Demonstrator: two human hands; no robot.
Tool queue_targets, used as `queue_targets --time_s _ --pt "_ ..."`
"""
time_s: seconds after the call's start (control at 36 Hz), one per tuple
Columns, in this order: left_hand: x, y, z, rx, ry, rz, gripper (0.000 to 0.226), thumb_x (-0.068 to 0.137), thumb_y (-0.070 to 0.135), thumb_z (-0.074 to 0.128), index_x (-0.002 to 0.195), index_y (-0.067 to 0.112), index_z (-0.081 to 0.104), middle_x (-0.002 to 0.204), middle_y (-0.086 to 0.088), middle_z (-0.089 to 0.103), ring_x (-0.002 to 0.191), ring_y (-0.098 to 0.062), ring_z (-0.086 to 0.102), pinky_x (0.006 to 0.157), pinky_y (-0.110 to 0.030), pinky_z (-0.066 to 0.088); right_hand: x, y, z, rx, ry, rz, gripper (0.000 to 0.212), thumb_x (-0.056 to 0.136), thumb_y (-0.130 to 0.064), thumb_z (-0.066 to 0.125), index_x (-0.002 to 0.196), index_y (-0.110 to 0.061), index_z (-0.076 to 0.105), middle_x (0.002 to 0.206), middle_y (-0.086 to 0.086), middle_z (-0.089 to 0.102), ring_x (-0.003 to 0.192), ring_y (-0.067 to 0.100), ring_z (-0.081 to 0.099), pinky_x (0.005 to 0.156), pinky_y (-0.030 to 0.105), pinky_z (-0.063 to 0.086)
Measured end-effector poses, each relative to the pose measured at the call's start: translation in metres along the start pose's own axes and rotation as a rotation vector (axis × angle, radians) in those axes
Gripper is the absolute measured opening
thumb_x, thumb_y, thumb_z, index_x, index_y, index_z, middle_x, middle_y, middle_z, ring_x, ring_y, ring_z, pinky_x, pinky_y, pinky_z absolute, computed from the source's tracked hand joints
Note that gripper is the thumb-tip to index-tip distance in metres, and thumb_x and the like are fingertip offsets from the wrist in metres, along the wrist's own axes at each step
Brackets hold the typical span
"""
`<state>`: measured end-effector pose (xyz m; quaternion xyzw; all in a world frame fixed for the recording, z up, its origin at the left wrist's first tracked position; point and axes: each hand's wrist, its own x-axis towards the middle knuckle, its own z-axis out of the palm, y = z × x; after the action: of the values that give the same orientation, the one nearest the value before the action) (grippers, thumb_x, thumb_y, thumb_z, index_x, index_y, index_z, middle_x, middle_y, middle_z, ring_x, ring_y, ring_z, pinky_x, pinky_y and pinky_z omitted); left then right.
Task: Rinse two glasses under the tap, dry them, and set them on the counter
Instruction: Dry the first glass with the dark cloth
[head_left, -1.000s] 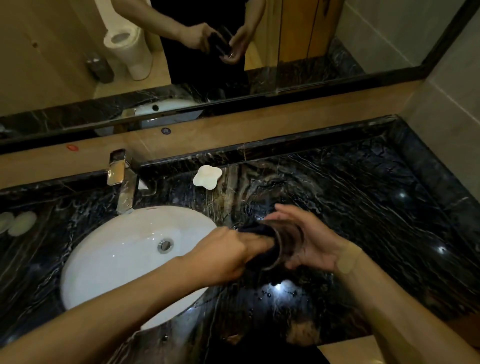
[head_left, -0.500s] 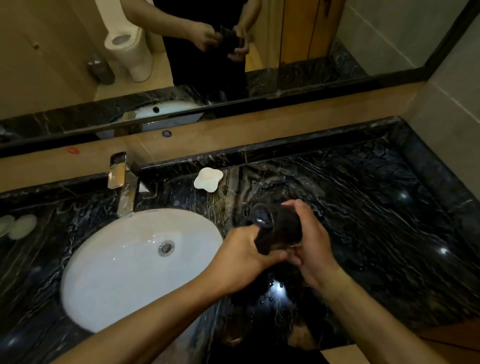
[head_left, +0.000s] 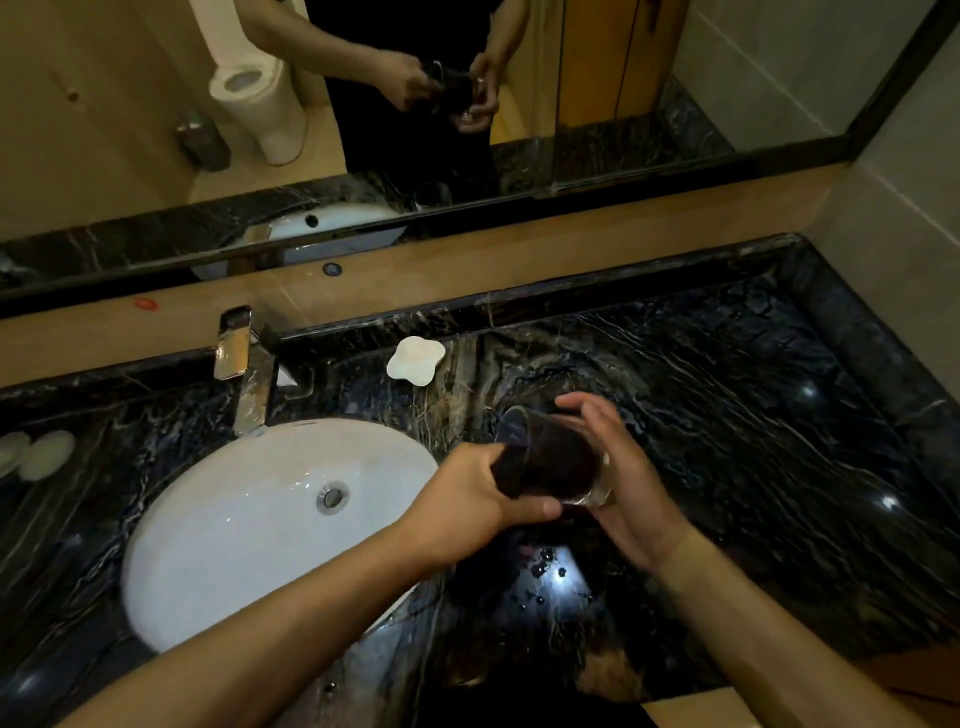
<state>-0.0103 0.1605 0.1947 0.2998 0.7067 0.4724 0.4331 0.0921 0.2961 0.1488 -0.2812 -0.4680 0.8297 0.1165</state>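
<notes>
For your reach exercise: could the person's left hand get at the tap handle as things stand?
Probably not right away. The left hand grips a dark cloth stuffed in the glass, so its grip is taken. The way over the basin to the tap handle looks free.

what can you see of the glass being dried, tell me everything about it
The glass is a clear tumbler, looking dark because a dark cloth is stuffed inside it. It lies tilted on its side in the air above the black marble counter, to the right of the white sink. The right hand cups its far side, fingers over the top. The left hand grips the cloth at the end nearer the sink. Which end is the mouth is unclear.
</notes>
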Motion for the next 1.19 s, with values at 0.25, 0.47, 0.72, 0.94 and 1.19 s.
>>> queue_targets --time_s 0.25,0.47,0.72,0.94,1.19 --pt "0.001 -0.004 0.007 0.251 -0.025 0.070 0.016 0.079 0.015 0.081 0.081 0.024 0.069 0.071 0.018 0.069 0.065 0.004 0.061 0.068 -0.026 0.055 0.000 -0.007 0.005 -0.073 0.140 -0.036 0.021 0.093 -0.032 0.059 0.088 -0.011 0.064 0.078 -0.001 0.066 0.065 0.010 0.061 0.052 0.021 0.049" --pt "0.002 -0.021 -0.011 1.002 -0.310 0.637 0.019 0.085 0.012 0.059 0.096 0.027 0.055 0.084 0.002 0.068 0.067 -0.022 0.061 0.053 -0.033 0.047 -0.010 -0.015 -0.015 -0.142 -0.216 0.674 0.037 0.077 -0.051 0.063 0.084 -0.015 0.069 0.067 0.009 0.062 0.044 0.021 0.062 0.032 0.020 0.039" --pt "0.017 -0.012 -0.022 0.711 -0.253 0.293 0.010 0.082 0.017 0.074 0.086 0.014 0.065 0.070 0.011 0.063 0.062 0.000 0.053 0.063 -0.025 0.046 -0.013 -0.004 -0.021 -0.316 -0.223 0.118 0.062 0.071 -0.068 0.073 0.123 -0.039 0.059 0.131 -0.005 0.060 0.122 0.019 0.059 0.088 0.051 0.058" --pt "0.017 -0.011 -0.010 0.378 -0.183 0.046 0.019 0.073 0.010 0.082 0.071 0.016 0.064 0.066 0.011 0.062 0.060 -0.003 0.054 0.064 -0.027 0.048 -0.015 0.003 -0.009 -1.302 -0.101 -0.265 0.100 0.064 -0.042 0.080 0.147 -0.037 0.023 0.143 -0.014 0.043 0.126 0.012 0.049 0.097 0.027 0.045" --pt "0.005 -0.011 -0.021 0.853 -0.454 0.498 0.013 0.086 0.015 0.065 0.092 0.024 0.060 0.085 0.003 0.067 0.072 -0.018 0.061 0.063 -0.035 0.051 -0.009 -0.026 -0.027 -0.926 -0.640 0.082 0.090 0.056 -0.006 0.091 0.132 -0.027 0.049 0.122 -0.013 0.064 0.114 0.002 0.059 0.098 0.020 0.044"
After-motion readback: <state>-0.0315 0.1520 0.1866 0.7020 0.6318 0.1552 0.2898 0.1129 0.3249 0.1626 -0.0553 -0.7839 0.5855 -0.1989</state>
